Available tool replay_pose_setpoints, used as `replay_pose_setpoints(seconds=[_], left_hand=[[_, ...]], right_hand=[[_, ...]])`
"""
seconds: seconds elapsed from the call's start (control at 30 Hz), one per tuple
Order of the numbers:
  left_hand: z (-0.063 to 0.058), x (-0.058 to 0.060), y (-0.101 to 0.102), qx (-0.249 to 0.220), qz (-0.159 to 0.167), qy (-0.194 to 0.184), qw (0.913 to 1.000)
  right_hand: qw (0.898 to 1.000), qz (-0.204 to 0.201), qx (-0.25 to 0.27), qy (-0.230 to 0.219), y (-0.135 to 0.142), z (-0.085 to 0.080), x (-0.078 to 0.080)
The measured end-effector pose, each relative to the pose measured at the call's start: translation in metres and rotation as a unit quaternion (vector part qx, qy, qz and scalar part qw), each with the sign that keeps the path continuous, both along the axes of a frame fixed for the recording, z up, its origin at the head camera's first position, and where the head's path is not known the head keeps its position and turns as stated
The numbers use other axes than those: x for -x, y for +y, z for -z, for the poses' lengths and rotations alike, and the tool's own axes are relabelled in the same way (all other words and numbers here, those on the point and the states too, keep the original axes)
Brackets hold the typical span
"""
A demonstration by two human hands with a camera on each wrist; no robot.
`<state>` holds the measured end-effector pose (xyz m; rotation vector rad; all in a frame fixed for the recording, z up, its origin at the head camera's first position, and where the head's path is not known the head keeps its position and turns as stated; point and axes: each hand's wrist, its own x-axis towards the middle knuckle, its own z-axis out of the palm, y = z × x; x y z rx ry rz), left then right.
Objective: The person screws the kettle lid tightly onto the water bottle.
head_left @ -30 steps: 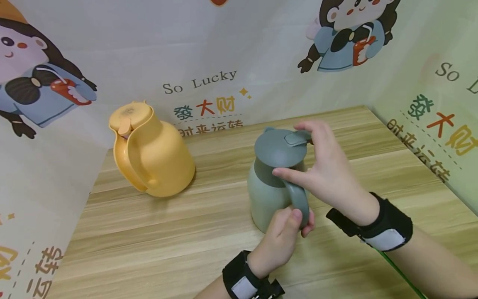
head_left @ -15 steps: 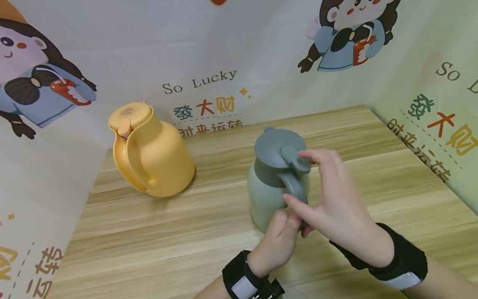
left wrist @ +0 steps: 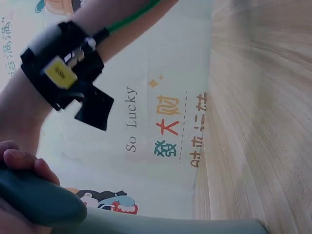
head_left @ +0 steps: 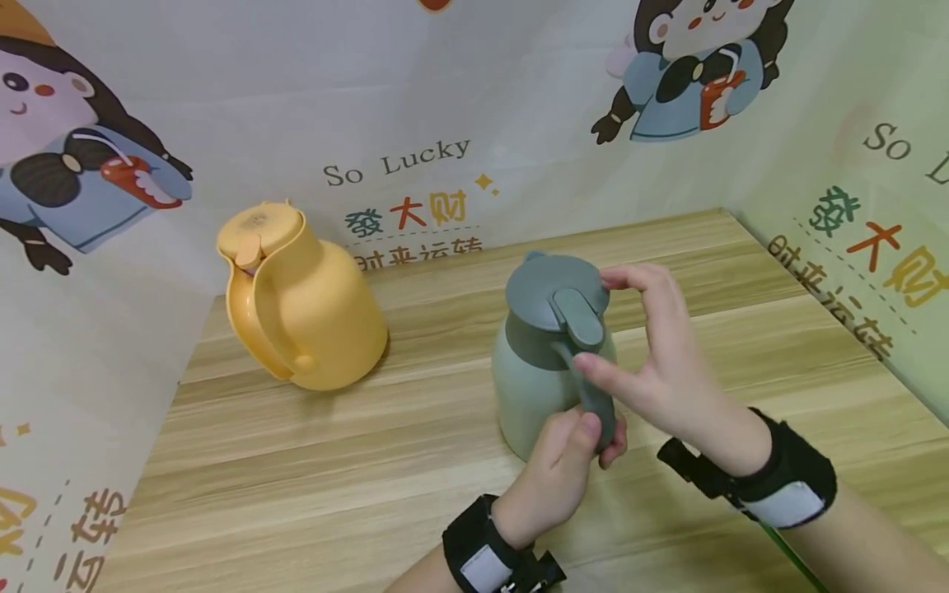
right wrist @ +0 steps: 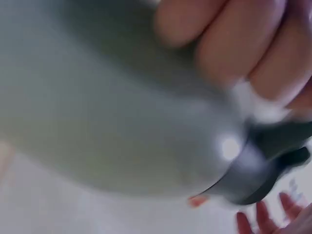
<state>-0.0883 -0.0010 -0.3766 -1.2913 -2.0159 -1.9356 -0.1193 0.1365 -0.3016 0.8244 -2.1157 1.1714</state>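
Note:
A pale green thermal jug stands upright, its darker lid on top. The lid's lever points toward the handle. My left hand grips the lower handle, thumb on the near side. In the right wrist view its curled fingers appear large and blurred beside the jug. My right hand has its fingers and thumb spread at the jug's upper right. Its index fingertip is at the lid's edge and its thumb tip at the upper handle; whether either presses is unclear.
A yellow thermal jug stands at the left of the wooden table, handle toward me. A printed cloth hangs behind and along the sides. Black bands circle both wrists, and a green cable runs along the right forearm.
The lever has swung from pointing right to pointing toward the handle. My right hand moved down with it, then partly back up toward the lid. The left hand stays on the handle.

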Motion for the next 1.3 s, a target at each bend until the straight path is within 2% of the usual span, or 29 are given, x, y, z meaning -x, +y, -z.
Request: replay_pose_setpoints(seconds=[0.1,0.2,0.27,0.5,0.67,0.83,1.07,1.3], left_hand=[[-0.007,-0.003,-0.001,-0.004,0.004,-0.007,1.0000],[-0.016,-0.006,-0.002,-0.005,0.007,-0.009,0.9999],[-0.019,-0.008,-0.003,-0.005,0.009,-0.010,0.9999],[-0.018,-0.006,-0.003,0.001,0.010,-0.008,0.9999],[-0.018,-0.005,-0.003,-0.001,0.012,-0.009,0.9999],[-0.012,-0.004,-0.003,0.003,0.012,-0.010,0.9999],[0.002,0.001,-0.001,0.006,0.012,-0.003,0.9999],[0.006,0.002,-0.002,-0.001,0.008,0.010,0.9999]], right_hand=[[0.992,-0.112,0.041,-0.039,0.010,0.001,0.023],[0.969,-0.224,0.059,-0.085,0.017,0.003,0.044],[0.953,-0.276,0.058,-0.111,0.020,0.005,0.055],[0.920,-0.357,0.024,-0.159,0.023,0.001,0.075],[0.901,-0.395,-0.004,-0.181,0.021,-0.007,0.085],[0.899,-0.389,0.005,-0.201,0.023,-0.006,0.083],[0.911,-0.364,0.036,-0.192,0.020,-0.001,0.074],[0.922,-0.346,0.052,-0.165,0.016,0.001,0.070]])
